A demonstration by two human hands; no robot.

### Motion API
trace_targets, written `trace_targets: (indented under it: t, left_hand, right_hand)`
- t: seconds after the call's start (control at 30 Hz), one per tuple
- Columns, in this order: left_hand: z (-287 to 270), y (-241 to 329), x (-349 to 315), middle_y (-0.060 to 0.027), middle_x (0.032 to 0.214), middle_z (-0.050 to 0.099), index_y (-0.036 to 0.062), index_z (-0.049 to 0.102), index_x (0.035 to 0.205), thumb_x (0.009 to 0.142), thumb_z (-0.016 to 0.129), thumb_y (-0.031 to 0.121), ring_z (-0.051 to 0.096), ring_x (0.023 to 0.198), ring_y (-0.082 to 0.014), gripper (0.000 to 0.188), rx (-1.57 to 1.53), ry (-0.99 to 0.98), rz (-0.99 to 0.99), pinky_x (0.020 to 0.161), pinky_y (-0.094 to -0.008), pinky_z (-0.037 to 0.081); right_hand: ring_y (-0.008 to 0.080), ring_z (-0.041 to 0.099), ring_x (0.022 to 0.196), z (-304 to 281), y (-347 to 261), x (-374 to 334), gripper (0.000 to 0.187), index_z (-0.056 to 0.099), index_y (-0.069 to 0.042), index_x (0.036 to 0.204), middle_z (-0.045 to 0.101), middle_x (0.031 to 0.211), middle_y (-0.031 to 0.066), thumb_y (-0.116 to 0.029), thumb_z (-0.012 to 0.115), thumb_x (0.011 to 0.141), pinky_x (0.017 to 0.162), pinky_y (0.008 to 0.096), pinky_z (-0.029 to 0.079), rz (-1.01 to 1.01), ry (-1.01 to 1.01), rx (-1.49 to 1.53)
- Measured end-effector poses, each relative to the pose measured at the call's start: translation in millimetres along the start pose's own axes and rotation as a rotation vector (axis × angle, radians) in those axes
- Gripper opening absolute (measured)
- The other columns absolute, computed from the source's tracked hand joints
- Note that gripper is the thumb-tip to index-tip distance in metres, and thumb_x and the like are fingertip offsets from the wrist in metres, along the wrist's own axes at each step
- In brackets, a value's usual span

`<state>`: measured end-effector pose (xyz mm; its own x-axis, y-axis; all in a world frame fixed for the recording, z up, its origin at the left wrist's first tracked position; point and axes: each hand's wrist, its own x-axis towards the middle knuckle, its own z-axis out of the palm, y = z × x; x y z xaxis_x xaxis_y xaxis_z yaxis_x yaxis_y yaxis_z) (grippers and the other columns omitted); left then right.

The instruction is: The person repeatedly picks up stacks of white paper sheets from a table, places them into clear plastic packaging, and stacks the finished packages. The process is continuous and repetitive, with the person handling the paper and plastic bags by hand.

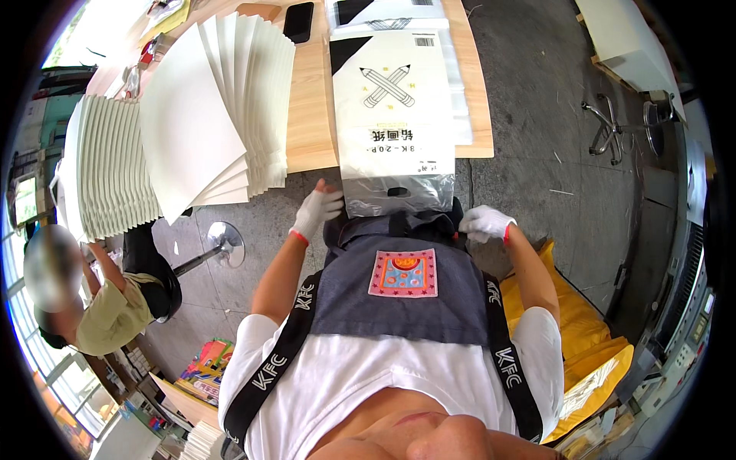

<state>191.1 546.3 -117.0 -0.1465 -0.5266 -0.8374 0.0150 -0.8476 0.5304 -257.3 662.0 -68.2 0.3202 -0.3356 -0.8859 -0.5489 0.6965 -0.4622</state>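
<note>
My left hand (318, 210), in a white glove with bare fingertips showing, is off the table's near edge, beside the left edge of a clear plastic bag of drawing paper (392, 115). Its fingers are apart and nothing shows in them. To the right of that bag, near my dark apron (353, 272), is my gloved right hand (486, 224), fingers loosely bent and holding nothing that I can see. The bag lies flat, printed with crossed pencils; its clear end with a handle hole overhangs the table's near edge.
More bags (387, 11) lie under and beyond it. Fanned stacks of white paper (192, 115) cover the table's left, by a black phone (299, 22). A person (115, 307) is at the left, near a stool base (226, 244). Yellow sacking (590, 345) lies at my right.
</note>
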Motion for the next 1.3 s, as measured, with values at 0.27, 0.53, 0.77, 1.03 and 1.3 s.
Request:
trace_targets:
  t: [0.27,0.53,0.77,1.03,1.3]
  left_hand:
    - [119,113,-97,-0.0095,0.070,0.064,0.0056,0.060,0.091,0.090,0.068,0.023,0.063,0.060,-0.0203,0.018,0.691,0.062,0.944,0.058,-0.0348,0.048]
    - [206,227,-156,-0.0045,0.070,0.059,0.0147,0.055,0.073,0.067,0.079,0.018,0.061,0.063,-0.0275,0.025,0.909,-0.345,2.039,0.053,-0.0365,0.045]
    - [208,339,-145,-0.0073,0.069,0.058,0.0059,0.055,0.071,0.077,0.067,0.002,0.057,0.061,-0.0228,0.015,0.446,0.272,1.920,0.056,-0.0311,0.045]
    - [206,568,38,-0.0035,0.080,0.055,-0.0019,0.057,0.090,0.098,0.057,0.024,0.044,0.074,-0.0105,0.028,-0.004,0.465,1.649,0.069,-0.0252,0.041]
    - [151,576,254,-0.0158,0.108,0.069,0.0131,0.067,0.113,0.088,0.053,0.029,0.065,0.100,-0.0324,0.033,0.760,0.641,0.853,0.089,-0.0386,0.048]
  right_hand:
    - [0.0147,0.064,0.075,-6,-67,14,0.055,0.062,0.000,0.115,0.069,0.094,0.0089,-0.051,0.056,0.095,0.069,0.0274,0.052,-0.349,0.501,0.651]
    - [0.0103,0.061,0.094,-28,-119,68,0.032,0.055,-0.004,0.127,0.064,0.108,0.0031,-0.024,0.049,0.102,0.083,0.0253,0.050,-0.893,0.329,0.821]
    - [-0.0006,0.046,0.058,-186,-317,-25,0.027,0.064,-0.008,0.106,0.055,0.074,-0.0081,-0.034,0.058,0.098,0.048,0.0181,0.037,-1.135,0.756,0.693]
    - [0.0022,0.044,0.058,-388,-475,-16,0.025,0.066,-0.010,0.092,0.052,0.070,-0.0075,-0.034,0.064,0.094,0.051,0.0213,0.035,-1.313,0.898,0.559]
    - [0.0346,0.046,0.131,-484,-463,177,0.073,0.045,0.000,0.140,0.052,0.138,0.0226,-0.049,0.060,0.088,0.107,0.0383,0.036,-0.817,1.174,0.234]
